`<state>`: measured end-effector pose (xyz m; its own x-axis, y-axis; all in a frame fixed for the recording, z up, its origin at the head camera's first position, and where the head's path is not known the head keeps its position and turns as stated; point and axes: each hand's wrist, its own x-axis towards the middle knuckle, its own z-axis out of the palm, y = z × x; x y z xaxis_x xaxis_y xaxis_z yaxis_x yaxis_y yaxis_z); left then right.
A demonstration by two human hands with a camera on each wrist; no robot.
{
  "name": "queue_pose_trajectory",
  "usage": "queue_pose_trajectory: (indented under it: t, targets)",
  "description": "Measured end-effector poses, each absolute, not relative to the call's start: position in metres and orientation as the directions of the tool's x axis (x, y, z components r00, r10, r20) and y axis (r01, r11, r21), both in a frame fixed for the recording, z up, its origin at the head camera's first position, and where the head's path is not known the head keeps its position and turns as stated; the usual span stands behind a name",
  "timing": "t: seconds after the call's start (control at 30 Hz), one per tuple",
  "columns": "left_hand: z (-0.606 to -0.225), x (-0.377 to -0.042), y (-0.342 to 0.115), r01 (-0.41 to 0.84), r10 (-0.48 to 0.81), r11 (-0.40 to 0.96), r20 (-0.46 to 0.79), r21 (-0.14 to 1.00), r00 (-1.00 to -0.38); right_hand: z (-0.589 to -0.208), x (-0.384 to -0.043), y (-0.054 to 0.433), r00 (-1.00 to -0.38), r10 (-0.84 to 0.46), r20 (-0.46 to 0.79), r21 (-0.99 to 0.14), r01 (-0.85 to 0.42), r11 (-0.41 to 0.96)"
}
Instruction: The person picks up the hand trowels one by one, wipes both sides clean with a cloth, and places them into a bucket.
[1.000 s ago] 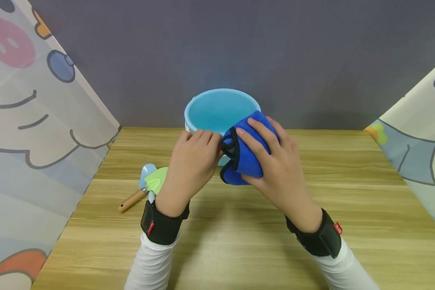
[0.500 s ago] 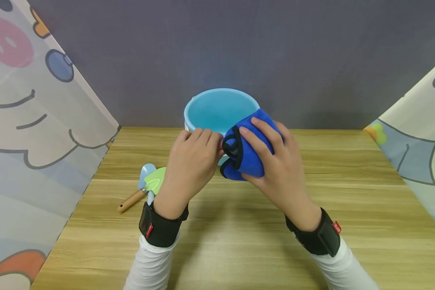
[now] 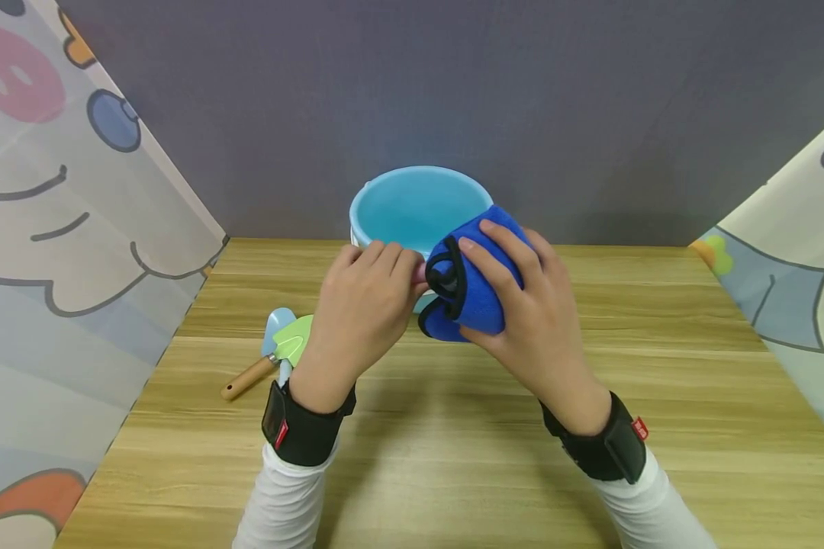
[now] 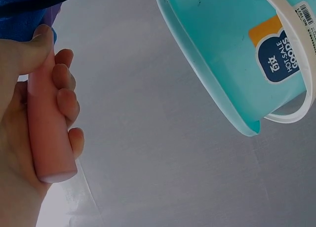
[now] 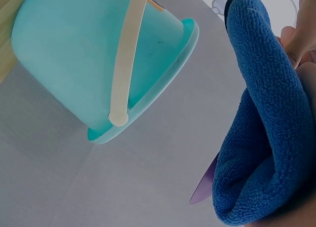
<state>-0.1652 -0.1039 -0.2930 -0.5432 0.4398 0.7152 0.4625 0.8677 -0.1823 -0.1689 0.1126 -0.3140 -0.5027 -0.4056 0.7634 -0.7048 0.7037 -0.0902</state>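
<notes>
My left hand (image 3: 367, 309) curls round the smooth pink handle (image 4: 52, 123) of a small tool, thumb laid along its upper end. Its purple blade (image 5: 203, 185) goes into a blue towel (image 3: 477, 293) with black edging; a pointed tip shows past the fold in the right wrist view. My right hand (image 3: 539, 305) grips the towel folded around the blade, fingers spread over the cloth. Most of the blade is hidden inside. Both hands are raised over the table, in front of a light blue bucket (image 5: 69, 54).
On the wooden table (image 3: 659, 366) at left lie a green trowel (image 3: 291, 341) with a wooden handle and a light blue one (image 3: 275, 326), partly behind my left wrist. The bucket, with a white handle (image 5: 126, 59), stands against the grey back wall (image 3: 590, 114). Cartoon-printed sheets flank both sides.
The towel and right hand have shifted slightly right, away from my left hand. A bit of the pink handle now shows between the left hand and the towel. The left hand stays nearly in place.
</notes>
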Motion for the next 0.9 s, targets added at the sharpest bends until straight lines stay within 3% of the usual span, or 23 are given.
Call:
queue_pose_trajectory:
  t: [0.9]
  targets:
    - [-0.286, -0.162, -0.118, 0.433, 0.397, 0.885, 0.762, -0.170, -0.512, -0.309, -0.171, 0.118, -0.528, -0.372, 0.764, -0.138, -0.697, 0.704]
